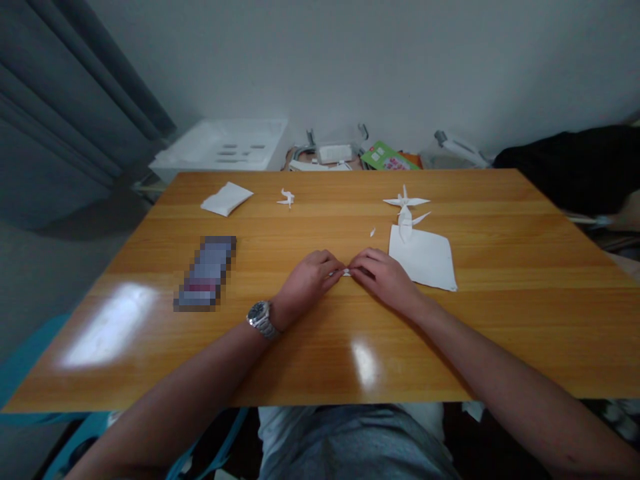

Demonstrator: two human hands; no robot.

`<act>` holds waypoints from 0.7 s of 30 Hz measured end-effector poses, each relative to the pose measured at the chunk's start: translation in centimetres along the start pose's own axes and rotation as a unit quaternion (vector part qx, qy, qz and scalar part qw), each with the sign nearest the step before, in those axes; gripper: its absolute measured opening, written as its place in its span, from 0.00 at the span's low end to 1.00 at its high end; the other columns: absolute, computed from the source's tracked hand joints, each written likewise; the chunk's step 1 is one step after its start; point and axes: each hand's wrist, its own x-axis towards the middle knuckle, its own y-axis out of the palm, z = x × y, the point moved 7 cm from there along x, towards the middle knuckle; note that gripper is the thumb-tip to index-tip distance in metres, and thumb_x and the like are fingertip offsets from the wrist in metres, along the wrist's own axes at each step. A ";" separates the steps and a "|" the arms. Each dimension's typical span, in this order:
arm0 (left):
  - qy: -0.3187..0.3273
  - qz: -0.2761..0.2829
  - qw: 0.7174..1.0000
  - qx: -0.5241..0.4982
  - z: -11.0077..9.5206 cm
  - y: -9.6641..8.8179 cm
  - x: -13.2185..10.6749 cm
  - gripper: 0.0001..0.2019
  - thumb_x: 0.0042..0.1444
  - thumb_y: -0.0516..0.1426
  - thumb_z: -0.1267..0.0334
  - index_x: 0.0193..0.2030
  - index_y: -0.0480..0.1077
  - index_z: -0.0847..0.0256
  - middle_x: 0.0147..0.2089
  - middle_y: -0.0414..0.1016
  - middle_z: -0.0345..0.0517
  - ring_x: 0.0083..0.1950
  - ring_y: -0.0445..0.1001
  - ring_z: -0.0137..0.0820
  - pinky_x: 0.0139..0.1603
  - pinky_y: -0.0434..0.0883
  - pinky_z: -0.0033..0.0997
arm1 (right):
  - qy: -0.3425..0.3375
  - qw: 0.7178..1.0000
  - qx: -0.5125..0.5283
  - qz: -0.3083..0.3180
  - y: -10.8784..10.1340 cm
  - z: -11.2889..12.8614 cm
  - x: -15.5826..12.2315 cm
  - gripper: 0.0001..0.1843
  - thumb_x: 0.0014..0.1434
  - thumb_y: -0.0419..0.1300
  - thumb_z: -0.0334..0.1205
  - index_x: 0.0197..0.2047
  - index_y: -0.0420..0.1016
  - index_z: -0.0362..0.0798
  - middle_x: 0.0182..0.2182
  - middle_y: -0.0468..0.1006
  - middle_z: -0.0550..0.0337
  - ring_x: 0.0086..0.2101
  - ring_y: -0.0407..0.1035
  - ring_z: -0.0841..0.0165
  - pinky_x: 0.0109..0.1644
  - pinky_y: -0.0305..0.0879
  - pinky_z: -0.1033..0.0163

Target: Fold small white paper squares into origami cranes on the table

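My left hand (306, 280) and my right hand (383, 277) meet at the middle of the wooden table (525, 320). Both pinch a small piece of white paper (346, 272) between their fingertips, low on the tabletop. Only a sliver of that paper shows between the fingers. A silver watch (261, 318) sits on my left wrist. Right beside my right hand lies a flat white paper sheet (425, 258).
A folded white paper figure (406, 212) lies behind the sheet, a tiny paper scrap (373, 232) near it. A smaller folded figure (287, 197) and a white napkin (227, 198) lie at the back left. A blurred-out flat object (206, 272) lies left. A white bin (223, 147) and clutter stand behind the table.
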 end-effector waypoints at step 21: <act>0.007 -0.008 1.000 0.003 -0.7 -1.1 -0.1 0.11 0.69 0.55 0.58 0.43 0.76 0.62 0.41 0.75 0.47 0.43 0.73 0.33 0.46 0.70 0.33 | 0.033 0.998 0.049 -0.010 -1.1 0.4 0.0 0.04 0.66 0.63 0.38 0.38 0.78 0.48 0.37 0.77 0.56 0.38 0.72 0.65 0.43 0.68 0.59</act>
